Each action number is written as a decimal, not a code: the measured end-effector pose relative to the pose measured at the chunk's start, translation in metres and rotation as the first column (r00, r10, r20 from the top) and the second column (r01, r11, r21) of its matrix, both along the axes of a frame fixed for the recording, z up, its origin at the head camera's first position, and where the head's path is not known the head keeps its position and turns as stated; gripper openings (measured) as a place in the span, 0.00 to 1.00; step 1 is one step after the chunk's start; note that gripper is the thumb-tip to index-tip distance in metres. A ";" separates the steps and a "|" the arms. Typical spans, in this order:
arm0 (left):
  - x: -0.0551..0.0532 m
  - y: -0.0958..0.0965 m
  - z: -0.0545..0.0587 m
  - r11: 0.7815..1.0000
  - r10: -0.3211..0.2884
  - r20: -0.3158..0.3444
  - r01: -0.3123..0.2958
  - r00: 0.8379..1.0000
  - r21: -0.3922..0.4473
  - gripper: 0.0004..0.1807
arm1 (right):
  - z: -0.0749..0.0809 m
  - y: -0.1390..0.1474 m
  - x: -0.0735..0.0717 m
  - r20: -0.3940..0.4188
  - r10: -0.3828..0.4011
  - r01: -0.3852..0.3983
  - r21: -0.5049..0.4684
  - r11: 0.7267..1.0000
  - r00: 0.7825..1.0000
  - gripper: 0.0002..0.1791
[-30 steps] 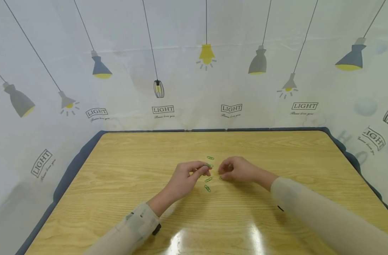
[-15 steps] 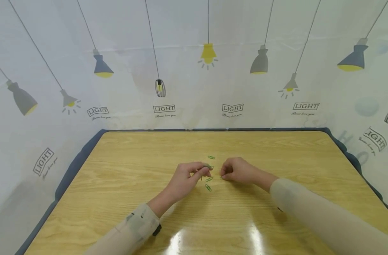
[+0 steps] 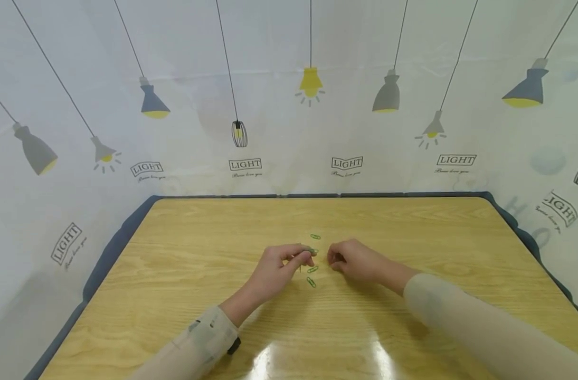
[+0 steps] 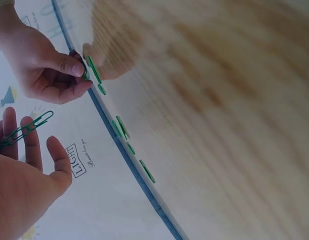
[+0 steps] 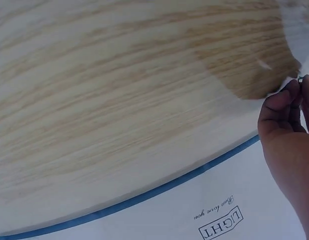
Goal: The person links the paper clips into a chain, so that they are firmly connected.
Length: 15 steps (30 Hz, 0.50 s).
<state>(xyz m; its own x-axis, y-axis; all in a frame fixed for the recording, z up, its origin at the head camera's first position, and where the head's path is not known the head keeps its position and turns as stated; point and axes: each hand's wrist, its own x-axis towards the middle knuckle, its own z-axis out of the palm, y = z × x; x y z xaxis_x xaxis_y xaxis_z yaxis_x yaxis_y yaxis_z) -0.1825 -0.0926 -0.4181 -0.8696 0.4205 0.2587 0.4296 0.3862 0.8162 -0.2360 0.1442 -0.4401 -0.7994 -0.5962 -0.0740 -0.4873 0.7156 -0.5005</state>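
Observation:
My left hand (image 3: 274, 268) pinches green paper clips (image 4: 27, 130) between thumb and fingers. In the left wrist view they look linked end to end. A short way to the right, my right hand (image 3: 357, 259) has its fingers bent close to the table. The left wrist view shows its thumb and fingertip pinching another green paper clip (image 4: 86, 75), mostly covered by the fingers. Between the hands, loose green clips lie on the wood: one at the back (image 3: 315, 237), another clip (image 3: 313, 269) nearer, and a third clip (image 3: 311, 282) closest to me.
The wooden table (image 3: 198, 227) has a dark blue edging (image 3: 122, 232) along its back and sides. Behind it hangs a pale sheet (image 3: 279, 116) printed with lamps and lettering. Light glares off the table's near part.
The clip that showed on the table under my right fingertips is now hidden in the head view, and those fingers have drawn in slightly. My left hand stays nearly still.

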 end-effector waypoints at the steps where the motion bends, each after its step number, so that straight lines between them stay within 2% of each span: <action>1: 0.000 0.000 0.000 1.000 -0.001 0.006 0.001 1.000 0.001 0.12 | 0.002 0.001 0.000 -0.012 -0.003 0.003 -0.009 1.000 1.000 0.03; 5: 0.001 -0.001 0.001 1.000 -0.003 0.016 0.003 1.000 0.006 0.14 | 0.022 0.003 0.001 -0.015 -0.047 0.046 -0.091 0.995 0.999 0.06; 9: 0.001 -0.002 0.002 1.000 -0.009 0.013 0.009 1.000 0.019 0.15 | 0.052 0.001 0.003 0.046 -0.078 0.086 -0.211 0.974 0.996 0.10; 12: 0.001 -0.002 0.002 1.000 -0.012 0.014 0.012 1.000 0.025 0.14 | 0.074 -0.003 0.008 0.088 -0.078 0.101 -0.306 0.947 0.993 0.12; 15: 0.000 -0.001 0.002 1.000 -0.013 0.011 0.012 1.000 0.029 0.14 | 0.092 -0.007 0.013 0.164 -0.074 0.137 -0.419 0.897 0.984 0.11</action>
